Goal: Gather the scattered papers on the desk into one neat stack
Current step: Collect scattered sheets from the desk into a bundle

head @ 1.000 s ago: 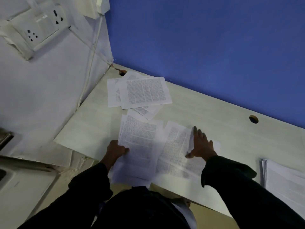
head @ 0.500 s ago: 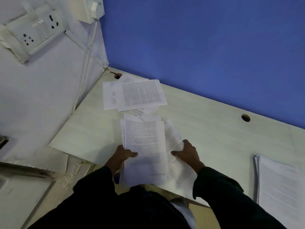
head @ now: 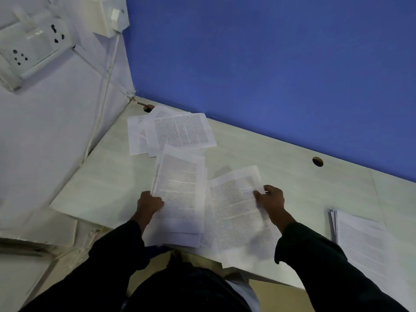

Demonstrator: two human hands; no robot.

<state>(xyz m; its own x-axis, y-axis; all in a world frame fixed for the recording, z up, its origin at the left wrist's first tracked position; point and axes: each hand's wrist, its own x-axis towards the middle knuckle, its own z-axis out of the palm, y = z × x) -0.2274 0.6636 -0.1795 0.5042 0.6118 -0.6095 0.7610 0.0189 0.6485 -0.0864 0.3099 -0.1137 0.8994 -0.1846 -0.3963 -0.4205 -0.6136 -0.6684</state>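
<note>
My left hand [head: 149, 203] grips the left edge of a bundle of printed sheets [head: 180, 194] lifted a little over the pale desk [head: 292, 183]. My right hand [head: 270, 199] pinches the right edge of a separate printed sheet [head: 236, 212], which is raised and tilted beside the bundle. More scattered printed papers [head: 177, 131] lie overlapping in the far left corner of the desk, just beyond the bundle's top edge.
A neat pile of sheets [head: 364, 242] lies at the desk's right front. A blue partition [head: 270, 64] backs the desk, with cable holes [head: 317, 161] near it. The white wall on the left carries a socket panel [head: 33, 48] and a cable. The desk's front edge is close to my body.
The right hand has moved right and lifted one sheet clear of the bundle. The left hand still holds the bundle, which sits slightly further from me.
</note>
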